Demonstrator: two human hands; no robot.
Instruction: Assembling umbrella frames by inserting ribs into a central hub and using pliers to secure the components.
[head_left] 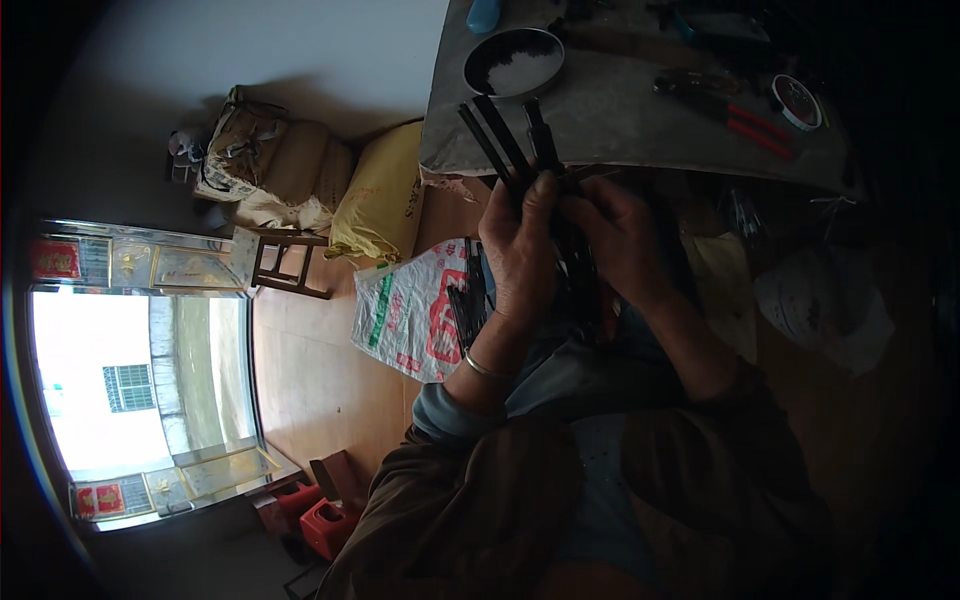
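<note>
Black strips [500,145], flat and narrow, are being held in a fanned bundle in front of the person's chest, their upper ends reaching over the near edge of the grey desk [620,120]. The left hand [520,250] is wrapping around the bundle from the left, its thumb pressing against the strips, so its grip is closing firmly on them. The right hand [620,240] is meeting the same bundle from the other side; its fingers are curling in toward the strips, but they are in shadow, and I cannot tell whether they are pinching a strip or only resting against it.

Judging by how things lie, the work is sitting somewhere in the middle: several strips are already gathered in the hands, while more black strips [468,300] are lying below on the printed woven sack [410,310] on the wooden floor, not yet picked up.

On the desk, a round dark bowl [514,62] is holding something pale, red-handled pliers [740,115] are lying to the right, and a small round spool [797,102] is sitting near them. A small wooden stool [285,262] and a yellow sack [385,195] are standing against the wall.
</note>
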